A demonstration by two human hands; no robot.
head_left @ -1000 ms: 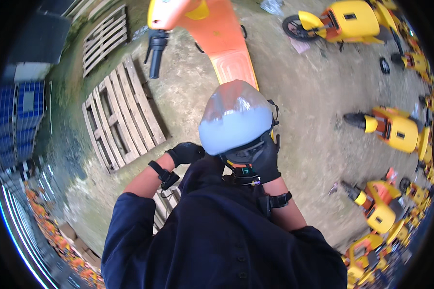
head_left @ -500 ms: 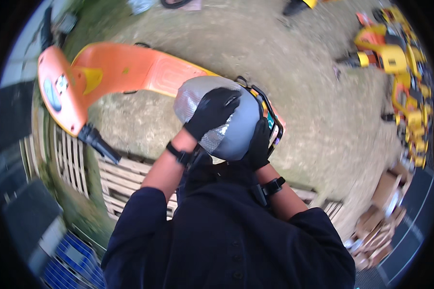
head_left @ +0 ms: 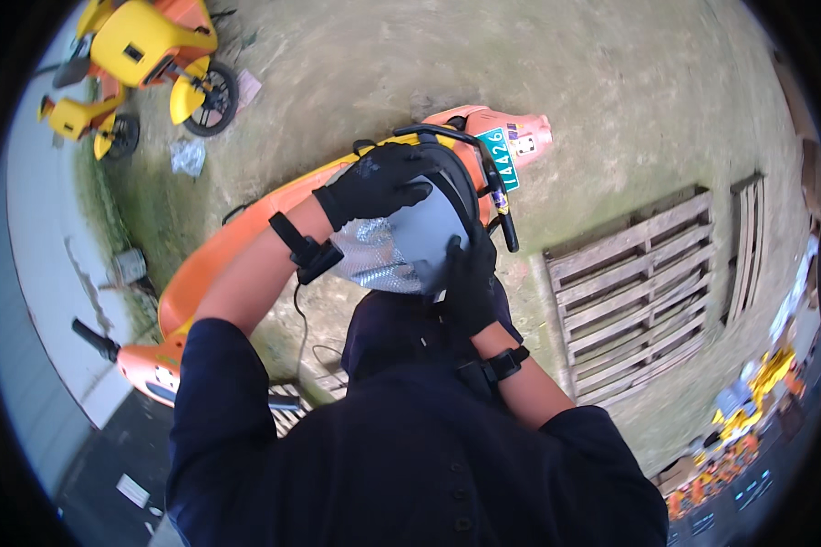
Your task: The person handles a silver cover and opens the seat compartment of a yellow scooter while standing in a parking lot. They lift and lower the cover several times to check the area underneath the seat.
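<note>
The grey cover [head_left: 401,246] sits at frame centre, pulled partway over the scooter [head_left: 246,246] seat; silver lining still shows at its lower left, so fitting looks unfinished; left hand [head_left: 374,182] presses flat on top, right hand [head_left: 470,283] grips its lower edge; pallet [head_left: 629,292] lies right.

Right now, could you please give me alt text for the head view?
Two black-gloved hands, left hand on top and right hand at the side, press a silvery grey cover over the seat of an orange scooter. Wooden pallets lie on the ground to the right; yellow scooters stand at upper left.
</note>
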